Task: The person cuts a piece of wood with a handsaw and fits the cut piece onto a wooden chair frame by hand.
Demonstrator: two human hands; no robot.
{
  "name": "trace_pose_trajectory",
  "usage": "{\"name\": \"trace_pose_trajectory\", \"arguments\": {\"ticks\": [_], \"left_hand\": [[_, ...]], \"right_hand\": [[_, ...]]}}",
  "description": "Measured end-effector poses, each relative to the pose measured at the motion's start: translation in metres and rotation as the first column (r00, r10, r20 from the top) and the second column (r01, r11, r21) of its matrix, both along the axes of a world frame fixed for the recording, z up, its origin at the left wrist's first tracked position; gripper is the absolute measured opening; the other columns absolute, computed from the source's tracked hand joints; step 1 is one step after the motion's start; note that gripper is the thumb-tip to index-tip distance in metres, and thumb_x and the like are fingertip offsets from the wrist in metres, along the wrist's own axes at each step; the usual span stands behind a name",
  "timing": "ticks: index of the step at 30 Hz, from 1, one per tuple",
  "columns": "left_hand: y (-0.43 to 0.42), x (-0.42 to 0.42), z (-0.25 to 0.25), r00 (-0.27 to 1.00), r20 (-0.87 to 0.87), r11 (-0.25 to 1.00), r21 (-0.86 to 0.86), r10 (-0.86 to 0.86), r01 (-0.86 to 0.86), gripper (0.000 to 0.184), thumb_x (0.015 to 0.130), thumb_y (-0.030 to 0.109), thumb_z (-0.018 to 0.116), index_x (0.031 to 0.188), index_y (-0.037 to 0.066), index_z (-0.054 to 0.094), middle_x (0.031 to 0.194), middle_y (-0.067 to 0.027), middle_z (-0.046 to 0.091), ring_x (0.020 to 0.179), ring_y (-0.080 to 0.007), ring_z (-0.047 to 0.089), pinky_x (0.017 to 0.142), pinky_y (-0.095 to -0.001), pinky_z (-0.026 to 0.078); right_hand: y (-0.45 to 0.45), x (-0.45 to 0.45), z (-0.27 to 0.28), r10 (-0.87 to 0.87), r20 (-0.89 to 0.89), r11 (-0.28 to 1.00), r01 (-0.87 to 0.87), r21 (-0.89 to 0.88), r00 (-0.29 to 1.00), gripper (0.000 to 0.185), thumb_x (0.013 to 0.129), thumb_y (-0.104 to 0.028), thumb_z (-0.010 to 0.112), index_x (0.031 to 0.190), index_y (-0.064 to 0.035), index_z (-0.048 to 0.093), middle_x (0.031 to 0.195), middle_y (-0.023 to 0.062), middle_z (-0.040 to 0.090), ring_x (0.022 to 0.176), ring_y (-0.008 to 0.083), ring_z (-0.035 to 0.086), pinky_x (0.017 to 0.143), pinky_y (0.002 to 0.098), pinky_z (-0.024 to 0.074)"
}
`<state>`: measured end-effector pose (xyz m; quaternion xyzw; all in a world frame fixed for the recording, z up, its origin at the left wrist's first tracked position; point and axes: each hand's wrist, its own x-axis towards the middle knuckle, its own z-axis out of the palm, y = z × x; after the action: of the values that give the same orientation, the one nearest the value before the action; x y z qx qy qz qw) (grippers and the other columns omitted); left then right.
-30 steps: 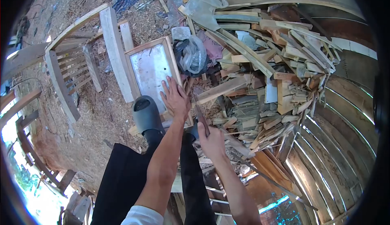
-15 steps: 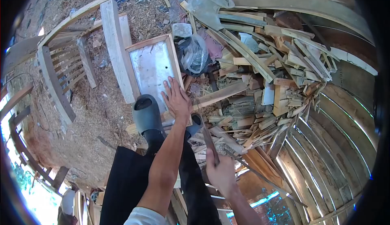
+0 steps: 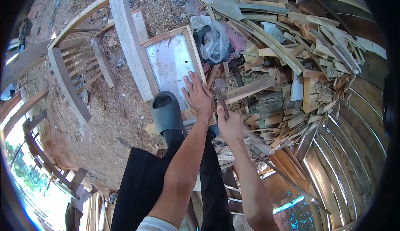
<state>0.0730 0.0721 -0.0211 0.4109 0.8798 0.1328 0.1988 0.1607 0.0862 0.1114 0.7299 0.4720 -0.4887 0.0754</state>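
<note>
My left hand lies flat, fingers apart, on the near right part of a wooden-framed panel with a scuffed white-grey surface. A small dark spot shows on the panel. Beside it, my right hand is closed round a long, narrow tool with a dark flat blade. The blade points away from me along the frame's right edge; whether it touches the wood I cannot tell. My foot in a dark rubber clog is at the frame's near end, and the other foot is mostly hidden behind my arms.
Left of the panel stands a curved wooden piece with slats, with a thick pale plank beside the frame. Scrap wood is heaped to the right, near a clear plastic bag. Shavings cover the ground.
My right hand has moved forward with the tool, up close beside my left hand. The left hand stays on the panel. The whole view has shifted slightly.
</note>
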Motion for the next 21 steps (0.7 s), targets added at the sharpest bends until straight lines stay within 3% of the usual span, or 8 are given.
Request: {"name": "trace_pose_trajectory", "arguments": {"ticks": [6,8,9,11,13,14,16,21], "left_hand": [[0.003,0.003,0.003,1.0,0.018,0.999,0.044,0.01,-0.01,0.051,0.098,0.016,0.044,0.148,0.006,0.04,0.159,-0.0083,0.03,0.149,-0.0305,0.022,0.117,-0.0543,0.018],[0.001,0.003,0.002,1.0,0.022,1.0,0.008,0.018,-0.018,0.051,0.098,0.016,0.045,0.147,0.006,0.041,0.159,-0.0087,0.031,0.148,-0.0313,0.023,0.117,-0.0546,0.018],[0.004,0.004,0.006,1.0,0.015,1.0,0.001,0.025,-0.025,0.051,0.097,0.016,0.045,0.147,0.006,0.041,0.158,-0.0091,0.032,0.148,-0.0313,0.023,0.117,-0.0549,0.018],[-0.004,0.006,0.003,1.0,0.007,1.0,-0.007,0.014,-0.014,0.051,0.097,0.016,0.045,0.147,0.005,0.041,0.158,-0.0091,0.032,0.148,-0.0314,0.024,0.117,-0.0548,0.018],[0.002,0.005,0.002,1.0,-0.009,1.0,0.013,0.023,-0.023,0.051,0.097,0.016,0.045,0.147,0.005,0.041,0.158,-0.0092,0.032,0.148,-0.0314,0.024,0.117,-0.0548,0.018],[0.0,0.002,0.005,1.0,0.008,1.0,-0.006,0.016,-0.016,0.052,0.097,0.017,0.045,0.148,0.005,0.04,0.158,-0.0091,0.032,0.148,-0.0315,0.024,0.117,-0.0548,0.018],[0.001,0.007,0.009,0.999,0.03,1.0,-0.01,0.017,-0.017,0.052,0.097,0.017,0.045,0.148,0.005,0.039,0.158,-0.009,0.032,0.148,-0.0316,0.024,0.117,-0.0548,0.018],[-0.008,0.008,0.005,1.0,0.017,1.0,0.011,-0.017,0.017,0.054,0.097,0.017,0.044,0.149,0.004,0.038,0.159,-0.0104,0.03,0.148,-0.0302,0.023,0.118,-0.054,0.017]], "right_hand": [[-0.025,0.018,0.138,0.016,0.066,0.994,-0.009,-0.109,0.998,0.045,0.099,-0.037,0.047,0.099,0.0006,0.071,0.073,0.0289,0.064,0.081,0.0478,0.065,0.075,0.0543,0.0506],[-0.047,0.037,0.128,0.007,-0.039,0.985,-0.001,0.173,0.999,0.053,0.099,-0.04,0.051,0.077,0.0062,0.062,0.056,0.0223,0.051,0.054,0.0382,0.054,0.058,0.0469,0.0443],[-0.029,0.03,0.115,-0.026,0.0,0.999,0.026,-0.047,1.0,0.057,0.098,-0.043,0.05,0.074,0.0069,0.061,0.056,0.0222,0.051,0.054,0.0399,0.053,0.058,0.0478,0.0441],[-0.016,0.013,0.053,-0.021,-0.052,0.996,0.025,0.081,0.998,0.06,0.098,-0.046,0.05,0.073,0.0076,0.061,0.057,0.0221,0.051,0.055,0.039,0.054,0.059,0.048,0.044],[-0.005,0.003,0.025,-0.027,0.028,0.998,0.025,0.065,0.999,0.06,0.097,-0.047,0.05,0.077,0.0079,0.061,0.058,0.023,0.053,0.059,0.0392,0.057,0.062,0.048,0.0445],[-0.008,0.008,0.026,-0.033,0.032,0.997,0.031,0.072,0.999,0.06,0.097,-0.047,0.05,0.077,0.0079,0.061,0.058,0.023,0.053,0.059,0.0392,0.057,0.062,0.048,0.0445],[-0.017,0.02,0.036,-0.026,-0.046,1.0,0.026,0.002,0.999,0.049,0.097,-0.042,0.049,0.098,0.0033,0.07,0.076,0.0301,0.063,0.084,0.0478,0.064,0.074,0.0512,0.05],[-0.025,0.008,0.046,-0.118,0.003,0.993,0.118,-0.015,0.993,0.046,0.098,-0.037,0.051,0.098,0.005,0.069,0.074,0.0286,0.063,0.076,0.0457,0.065,0.07,0.0491,0.0508]]}}
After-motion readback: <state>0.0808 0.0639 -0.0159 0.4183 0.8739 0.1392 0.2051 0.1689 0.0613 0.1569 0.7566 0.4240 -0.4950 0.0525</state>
